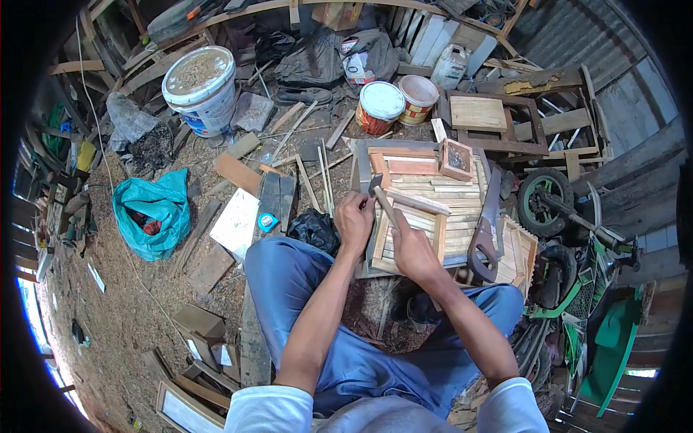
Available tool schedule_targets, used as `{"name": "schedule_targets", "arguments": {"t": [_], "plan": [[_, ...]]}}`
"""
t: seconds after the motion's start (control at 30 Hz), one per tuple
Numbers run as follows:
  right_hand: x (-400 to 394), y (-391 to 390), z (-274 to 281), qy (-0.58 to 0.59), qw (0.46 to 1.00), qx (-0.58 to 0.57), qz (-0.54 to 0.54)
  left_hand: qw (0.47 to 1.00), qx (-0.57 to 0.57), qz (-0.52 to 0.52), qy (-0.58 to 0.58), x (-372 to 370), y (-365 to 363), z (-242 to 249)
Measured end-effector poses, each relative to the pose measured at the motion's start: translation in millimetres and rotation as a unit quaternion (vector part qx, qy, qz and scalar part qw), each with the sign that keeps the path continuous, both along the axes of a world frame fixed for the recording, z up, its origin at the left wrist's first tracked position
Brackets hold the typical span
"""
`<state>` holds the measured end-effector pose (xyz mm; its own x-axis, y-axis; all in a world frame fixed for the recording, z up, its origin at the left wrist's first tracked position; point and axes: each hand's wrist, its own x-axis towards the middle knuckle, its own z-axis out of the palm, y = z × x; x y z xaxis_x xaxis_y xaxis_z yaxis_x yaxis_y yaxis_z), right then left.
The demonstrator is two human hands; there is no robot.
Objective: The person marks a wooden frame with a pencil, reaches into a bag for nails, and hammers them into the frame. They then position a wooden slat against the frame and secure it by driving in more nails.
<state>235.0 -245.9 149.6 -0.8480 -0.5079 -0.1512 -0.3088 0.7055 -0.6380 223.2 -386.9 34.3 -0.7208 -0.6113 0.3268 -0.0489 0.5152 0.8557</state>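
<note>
The right hand (417, 256) is gripping the handle of the hammer (388, 207) in a closed fist, while the left hand (355, 227) is curling its fingers beside the hammer's head; whether they are pinching anything, I cannot tell. The wooden frame (419, 201) is lying toward the near left corner of the worktop (363, 169), where good hammering is probably requiring light, square taps, clear fingertips and a well-supported joint.

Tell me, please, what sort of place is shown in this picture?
It is most likely a small, makeshift woodworking shop: the right hand holds a hammer, a handsaw lies close by, and what look like wood shavings cover much of the floor.
</note>
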Motion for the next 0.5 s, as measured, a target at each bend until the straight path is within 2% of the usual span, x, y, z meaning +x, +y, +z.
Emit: {"name": "schedule_targets", "arguments": {"t": [0.1, 0.17, 0.3, 0.4, 0.5], "plan": [[2.3, -2.4, 3.8, 0.022, 0.998, -0.051, -0.02, 1.0, 0.024, 0.0, -0.008, 1.2, 0.6, 1.8], [2.2, 2.3, -6.9, 0.02, 1.0, -0.019, 0.0, 1.0, 0.023, 0.001, -0.01, 0.5, 0.8, 2.3], [0.1, -1.8, 12.3, -0.034, 0.999, 0.001, 0.001, 1.0, 0.017, 0.002, -0.013, -0.3, 0.1, 2.1], [5.6, -4.6, 8.0, 0.002, 0.999, -0.039, -0.033, 1.0, 0.018, 0.008, -0.009, 0.5, 0.7, 0.7], [0.5, -1.1, 2.2, -0.029, 0.999, 0.02, 0.004, 1.0, 0.018, 0.005, -0.009, 2.2, 1.2, 3.8]]}}
